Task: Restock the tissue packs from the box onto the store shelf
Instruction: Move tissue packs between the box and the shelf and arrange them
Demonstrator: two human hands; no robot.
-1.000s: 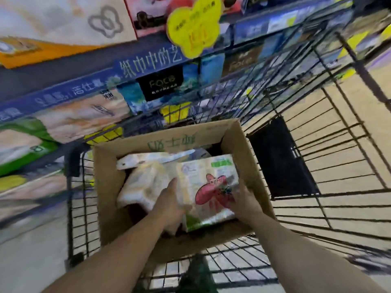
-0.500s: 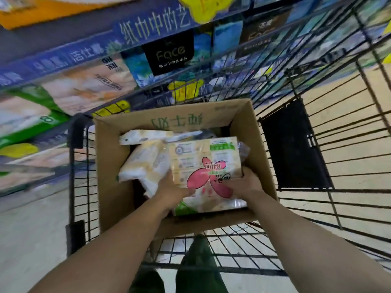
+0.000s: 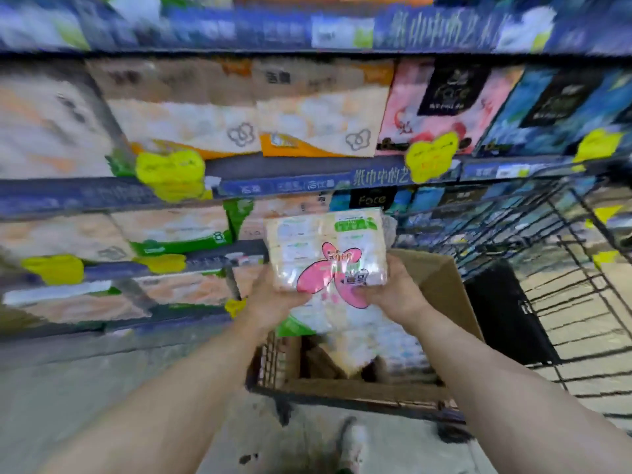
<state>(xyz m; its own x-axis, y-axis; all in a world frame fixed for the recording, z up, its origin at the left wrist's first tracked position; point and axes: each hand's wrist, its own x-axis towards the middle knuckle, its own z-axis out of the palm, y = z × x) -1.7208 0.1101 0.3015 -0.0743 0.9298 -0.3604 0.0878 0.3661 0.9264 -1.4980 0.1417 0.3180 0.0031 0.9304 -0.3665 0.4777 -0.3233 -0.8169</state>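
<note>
A cream tissue pack (image 3: pixel 325 248) with a pink flower mark and a green label is held up above the cardboard box (image 3: pixel 441 289), in front of the store shelf (image 3: pixel 113 196). My left hand (image 3: pixel 270 295) grips its lower left corner. My right hand (image 3: pixel 393 289) grips its lower right corner. More tissue packs (image 3: pixel 369 343) lie inside the box, blurred. The box sits in a wire shopping cart (image 3: pixel 547 254).
The shelf tiers hold large tissue packages (image 3: pixel 191 124) with yellow price tags (image 3: pixel 431 155) on the rails. A black panel (image 3: pixel 506 313) hangs in the cart to the right of the box. My shoe (image 3: pixel 352 439) stands on the grey floor below.
Both hands have lifted the tissue pack out of the box and up toward the shelf. The view has swung up and left onto the shelves.
</note>
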